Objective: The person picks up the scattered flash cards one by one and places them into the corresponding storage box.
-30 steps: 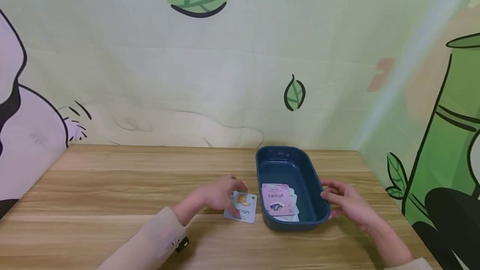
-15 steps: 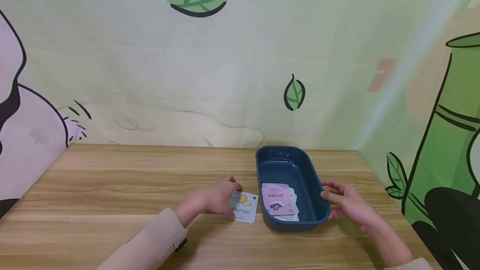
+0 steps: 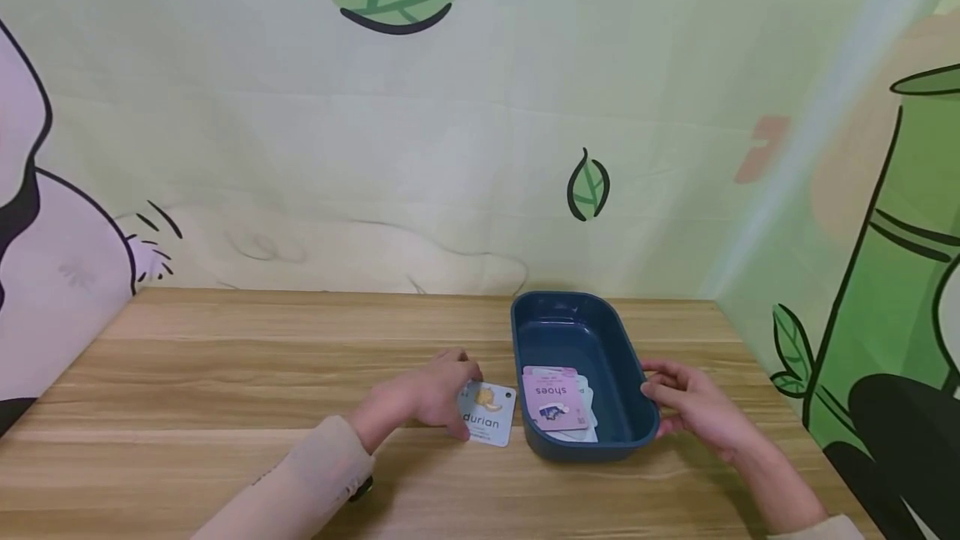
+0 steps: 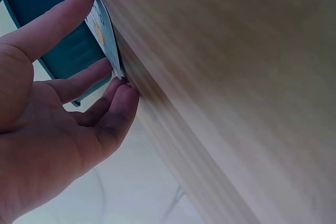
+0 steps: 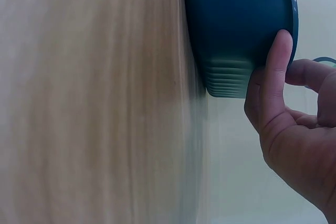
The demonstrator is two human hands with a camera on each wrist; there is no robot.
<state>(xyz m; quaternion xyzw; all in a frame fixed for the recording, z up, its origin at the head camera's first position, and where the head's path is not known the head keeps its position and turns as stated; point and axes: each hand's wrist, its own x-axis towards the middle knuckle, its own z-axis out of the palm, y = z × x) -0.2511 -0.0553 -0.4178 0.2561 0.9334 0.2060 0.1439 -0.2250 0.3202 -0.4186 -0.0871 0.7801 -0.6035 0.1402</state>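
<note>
A pale blue flash card printed "durian" [image 3: 490, 417] lies on the wooden table, left of a dark blue box [image 3: 633, 390]. My left hand [image 3: 438, 394] holds this card by its edges; in the left wrist view the thumb is at one edge and the fingertips [image 4: 126, 95] at another. On the other side, my right hand [image 3: 693, 407] grips the box's right wall near the rim. The right wrist view has a finger [image 5: 275, 72] pressed along the box's outer wall. Inside the box, a pink "shoes" card [image 3: 555, 401] lies on top of paler cards [image 3: 581, 434].
The wooden table [image 3: 262, 365] reaches back to a printed cloth backdrop [image 3: 300, 148] with leaves and a panda-like figure. A small dark object [image 3: 362, 488] shows at the left sleeve's cuff.
The left hand's fingers have drawn in from over the durian card to its edges, and the card has shifted slightly right. The right hand and the box have stayed put.
</note>
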